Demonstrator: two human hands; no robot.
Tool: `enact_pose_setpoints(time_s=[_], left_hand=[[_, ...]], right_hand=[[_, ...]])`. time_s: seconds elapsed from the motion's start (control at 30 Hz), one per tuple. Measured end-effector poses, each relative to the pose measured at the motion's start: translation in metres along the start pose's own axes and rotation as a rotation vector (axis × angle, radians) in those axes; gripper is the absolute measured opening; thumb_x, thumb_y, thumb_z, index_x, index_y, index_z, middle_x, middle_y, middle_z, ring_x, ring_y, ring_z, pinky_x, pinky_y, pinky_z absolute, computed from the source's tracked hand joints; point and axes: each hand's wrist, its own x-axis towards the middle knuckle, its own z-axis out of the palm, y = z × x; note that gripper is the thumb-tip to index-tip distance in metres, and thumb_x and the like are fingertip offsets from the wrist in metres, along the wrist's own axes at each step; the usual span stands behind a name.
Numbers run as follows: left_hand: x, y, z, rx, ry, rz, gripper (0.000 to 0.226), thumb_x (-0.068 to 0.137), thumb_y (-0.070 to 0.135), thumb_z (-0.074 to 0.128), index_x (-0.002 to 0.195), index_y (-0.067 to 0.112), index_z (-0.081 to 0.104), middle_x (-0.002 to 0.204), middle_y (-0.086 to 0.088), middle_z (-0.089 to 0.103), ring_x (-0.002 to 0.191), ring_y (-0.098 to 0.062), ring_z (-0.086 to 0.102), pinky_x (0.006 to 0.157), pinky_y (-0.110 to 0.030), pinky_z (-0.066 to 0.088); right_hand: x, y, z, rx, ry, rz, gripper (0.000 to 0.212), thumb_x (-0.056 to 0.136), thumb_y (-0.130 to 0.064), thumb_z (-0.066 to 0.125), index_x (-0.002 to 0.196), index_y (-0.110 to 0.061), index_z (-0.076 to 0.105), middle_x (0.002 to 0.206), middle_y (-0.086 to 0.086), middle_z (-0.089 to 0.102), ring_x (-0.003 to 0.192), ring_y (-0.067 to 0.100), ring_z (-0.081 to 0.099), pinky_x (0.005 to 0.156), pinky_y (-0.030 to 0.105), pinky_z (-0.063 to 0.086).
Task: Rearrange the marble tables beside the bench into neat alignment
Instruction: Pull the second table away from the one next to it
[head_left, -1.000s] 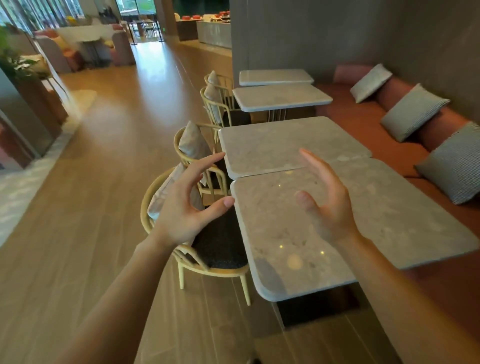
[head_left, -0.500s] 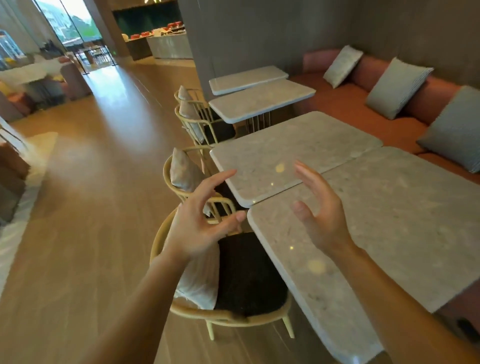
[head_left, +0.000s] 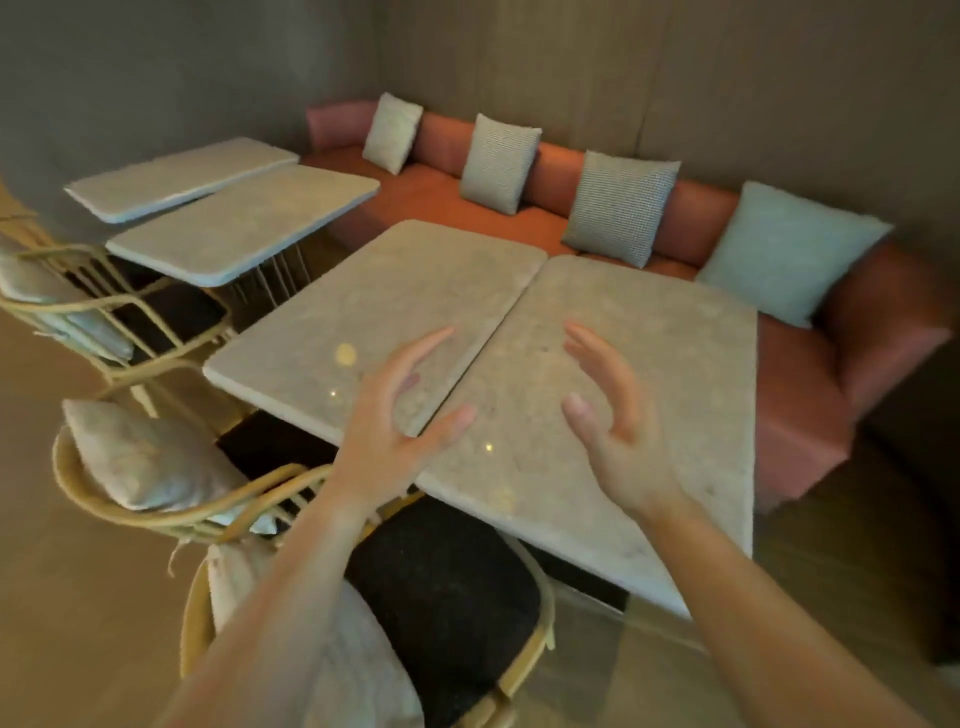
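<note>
Two grey marble tables stand side by side in front of me, the left table (head_left: 363, 306) and the right table (head_left: 649, 374), their long edges meeting in a thin seam. They sit before a terracotta bench (head_left: 795, 395). My left hand (head_left: 400, 415) hovers over the near end of the seam, fingers relaxed and spread, holding nothing. Over the right table, my right hand (head_left: 608, 415) is raised palm-inward with straight fingers, also holding nothing. Further left stands another pair of marble tables (head_left: 244, 223), (head_left: 176, 174).
Several cushions (head_left: 498, 161) lean along the bench back. Wooden chairs with dark seats and pale pillows stand at the tables' near side, one (head_left: 447, 597) right below my arms, another (head_left: 150, 467) left of it. A grey wall lies behind; wooden floor to the left.
My view has swung right toward the bench, so the tables now lie squarely ahead. Both hands moved forward over the table tops, keeping the same open pose.
</note>
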Motion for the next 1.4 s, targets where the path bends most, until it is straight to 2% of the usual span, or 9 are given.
enact_pose_setpoints(time_s=[0.2, 0.37, 0.5, 0.63, 0.77, 0.93, 1.1, 1.23, 1.4], left_hand=[[-0.008, -0.003, -0.012, -0.15, -0.119, 0.089, 0.064, 0.091, 0.05, 0.069, 0.15, 0.046, 0.043, 0.155, 0.033, 0.046, 0.148, -0.001, 0.044, 0.119, -0.028, 0.039], [-0.035, -0.001, -0.012, -0.242, -0.161, 0.101, 0.063, 0.091, 0.049, 0.068, 0.149, 0.043, 0.044, 0.159, 0.016, 0.049, 0.149, -0.008, 0.046, 0.121, -0.043, 0.04], [-0.076, -0.01, -0.011, -0.324, -0.185, 0.035, 0.069, 0.088, 0.067, 0.07, 0.148, 0.041, 0.047, 0.158, 0.01, 0.053, 0.146, -0.01, 0.05, 0.118, -0.039, 0.043], [-0.116, -0.037, -0.008, -0.406, -0.218, -0.122, 0.085, 0.08, 0.078, 0.07, 0.148, 0.032, 0.049, 0.155, 0.0, 0.056, 0.143, -0.015, 0.055, 0.117, -0.033, 0.045], [-0.127, -0.076, 0.007, -0.424, -0.208, -0.221, 0.094, 0.079, 0.083, 0.064, 0.151, 0.025, 0.048, 0.151, -0.001, 0.059, 0.141, -0.015, 0.056, 0.119, -0.046, 0.045], [-0.118, -0.148, 0.051, -0.525, -0.164, -0.453, 0.058, 0.088, 0.068, 0.062, 0.138, 0.04, 0.058, 0.139, 0.007, 0.068, 0.133, -0.015, 0.063, 0.11, -0.042, 0.054], [-0.113, -0.216, 0.098, -0.694, -0.084, -0.959, 0.076, 0.08, 0.073, 0.065, 0.139, 0.025, 0.059, 0.141, -0.002, 0.067, 0.123, -0.023, 0.069, 0.099, -0.042, 0.059], [-0.089, -0.267, 0.134, -0.787, 0.033, -1.218, 0.073, 0.098, 0.062, 0.055, 0.158, 0.022, 0.04, 0.158, -0.016, 0.049, 0.138, -0.035, 0.056, 0.114, -0.055, 0.047], [-0.048, -0.302, 0.161, -0.987, 0.259, -1.248, 0.072, 0.094, 0.052, 0.072, 0.153, 0.021, 0.046, 0.148, -0.01, 0.062, 0.135, -0.032, 0.06, 0.115, -0.056, 0.047]], right_hand=[[-0.052, -0.041, 0.011, -0.108, 0.129, 0.119, 0.085, 0.087, -0.086, 0.045, 0.151, -0.031, 0.044, 0.154, -0.021, 0.045, 0.146, 0.007, 0.047, 0.12, 0.025, 0.039], [-0.087, -0.064, 0.021, -0.147, 0.23, 0.156, 0.093, 0.085, -0.087, 0.048, 0.153, -0.024, 0.048, 0.153, -0.019, 0.05, 0.141, 0.004, 0.053, 0.115, 0.035, 0.046], [-0.126, -0.059, 0.05, -0.09, 0.304, 0.188, 0.091, 0.086, -0.086, 0.051, 0.152, -0.022, 0.051, 0.154, -0.014, 0.054, 0.138, 0.008, 0.057, 0.114, 0.048, 0.049], [-0.162, -0.043, 0.09, 0.028, 0.378, 0.314, 0.081, 0.084, -0.083, 0.057, 0.144, -0.029, 0.055, 0.151, -0.008, 0.058, 0.134, 0.011, 0.061, 0.112, 0.047, 0.051], [-0.176, -0.01, 0.126, 0.098, 0.435, 0.425, 0.069, 0.087, -0.073, 0.063, 0.14, -0.029, 0.055, 0.146, -0.005, 0.062, 0.129, 0.011, 0.065, 0.109, 0.034, 0.053], [-0.171, 0.069, 0.16, 0.176, 0.579, 0.581, 0.06, 0.086, -0.06, 0.064, 0.136, -0.027, 0.06, 0.137, -0.005, 0.069, 0.125, 0.015, 0.069, 0.103, 0.028, 0.056], [-0.183, 0.156, 0.188, 0.419, 0.787, 0.9, 0.071, 0.084, -0.064, 0.073, 0.135, -0.015, 0.063, 0.134, 0.005, 0.071, 0.116, 0.014, 0.074, 0.098, 0.027, 0.058], [-0.184, 0.22, 0.193, 0.739, 0.935, 1.128, 0.104, 0.082, -0.062, 0.071, 0.157, -0.001, 0.034, 0.155, 0.02, 0.052, 0.137, 0.03, 0.059, 0.119, 0.042, 0.045], [-0.151, 0.274, 0.181, 0.931, 1.119, 1.084, 0.064, 0.096, -0.048, 0.069, 0.141, -0.007, 0.052, 0.145, 0.014, 0.062, 0.131, 0.028, 0.063, 0.114, 0.043, 0.05]])
